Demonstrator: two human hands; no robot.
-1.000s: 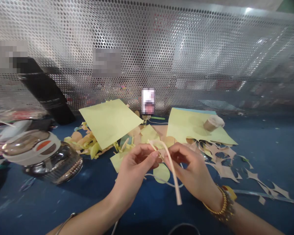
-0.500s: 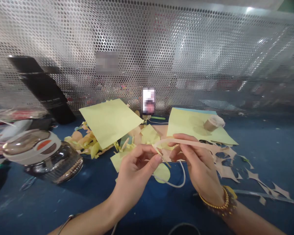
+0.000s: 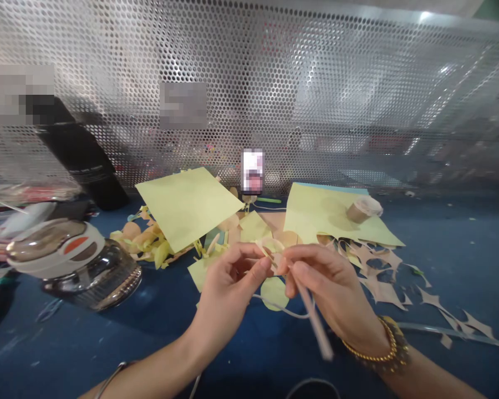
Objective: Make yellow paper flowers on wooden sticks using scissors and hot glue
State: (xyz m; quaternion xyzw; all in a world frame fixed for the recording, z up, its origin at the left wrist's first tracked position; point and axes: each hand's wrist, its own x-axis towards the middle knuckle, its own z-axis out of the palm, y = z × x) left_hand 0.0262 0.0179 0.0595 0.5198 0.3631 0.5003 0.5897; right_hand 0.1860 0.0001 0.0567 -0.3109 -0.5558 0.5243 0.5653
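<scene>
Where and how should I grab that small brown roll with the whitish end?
Pinch the brown roll around its curved side, probably from above with the right hand, once free. It rests on the right yellow sheet with nothing over it, and the whitish end faces right.

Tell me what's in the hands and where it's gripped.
A pale strip: the left hand pinches it near its curled end, between thumb and fingers; the right hand pinches it farther along, the other end hanging free.
</scene>
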